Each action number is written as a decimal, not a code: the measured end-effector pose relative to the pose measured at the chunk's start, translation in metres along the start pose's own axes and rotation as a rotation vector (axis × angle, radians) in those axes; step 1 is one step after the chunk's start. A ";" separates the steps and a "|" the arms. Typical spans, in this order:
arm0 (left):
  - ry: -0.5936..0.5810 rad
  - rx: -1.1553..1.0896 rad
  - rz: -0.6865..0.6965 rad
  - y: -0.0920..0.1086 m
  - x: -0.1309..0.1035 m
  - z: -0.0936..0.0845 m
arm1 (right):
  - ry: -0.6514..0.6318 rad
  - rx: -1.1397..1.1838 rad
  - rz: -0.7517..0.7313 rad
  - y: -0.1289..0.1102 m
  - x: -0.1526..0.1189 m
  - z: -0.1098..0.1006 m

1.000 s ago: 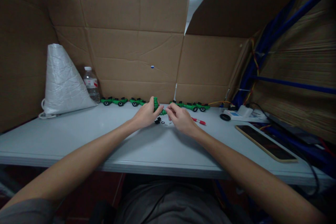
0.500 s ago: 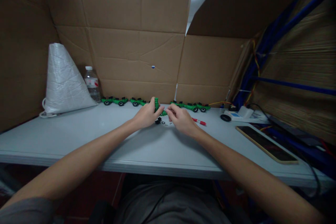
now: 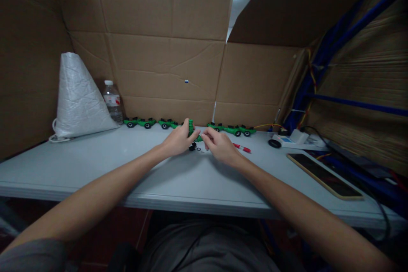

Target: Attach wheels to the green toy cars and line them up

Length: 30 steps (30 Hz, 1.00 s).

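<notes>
My left hand (image 3: 179,138) is closed around a green toy part (image 3: 191,126), which shows between thumb and fingers. Close on its right, my right hand (image 3: 219,142) is pinched, its fingertips near the green part's lower end; whatever they hold is too small to make out. Small black parts (image 3: 192,147) and a black ring (image 3: 198,149) lie on the table just below the hands. Behind them, green toy cars with black wheels stand in a row, some at the left (image 3: 139,123) and others at the right (image 3: 234,130).
A red marker (image 3: 242,148) lies right of my right hand. Farther right are a black round object (image 3: 274,143), a white power strip (image 3: 302,139) and a phone (image 3: 323,175). A silver bag (image 3: 79,102) and a water bottle (image 3: 112,103) stand at the back left.
</notes>
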State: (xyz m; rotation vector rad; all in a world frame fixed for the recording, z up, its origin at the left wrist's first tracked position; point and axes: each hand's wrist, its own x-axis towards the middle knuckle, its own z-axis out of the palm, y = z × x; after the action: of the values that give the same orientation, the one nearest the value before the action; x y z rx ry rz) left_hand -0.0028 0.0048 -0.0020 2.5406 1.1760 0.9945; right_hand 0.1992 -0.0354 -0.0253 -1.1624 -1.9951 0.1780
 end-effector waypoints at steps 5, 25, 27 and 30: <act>-0.009 0.000 0.000 0.001 -0.002 0.001 | -0.025 0.005 -0.005 -0.005 -0.001 -0.001; 0.039 -0.099 -0.008 0.007 0.001 -0.002 | 0.122 0.005 0.000 0.002 0.002 0.002; 0.051 -0.126 -0.022 0.005 0.001 0.000 | 0.127 0.021 -0.002 0.002 0.002 0.001; 0.073 -0.141 -0.046 0.003 0.001 0.001 | 0.122 0.042 -0.003 0.001 0.002 0.001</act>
State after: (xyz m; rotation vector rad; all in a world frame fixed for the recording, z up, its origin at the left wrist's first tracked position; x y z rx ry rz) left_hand 0.0006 0.0038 -0.0009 2.3775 1.1345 1.1252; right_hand 0.1984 -0.0326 -0.0252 -1.1168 -1.8776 0.1429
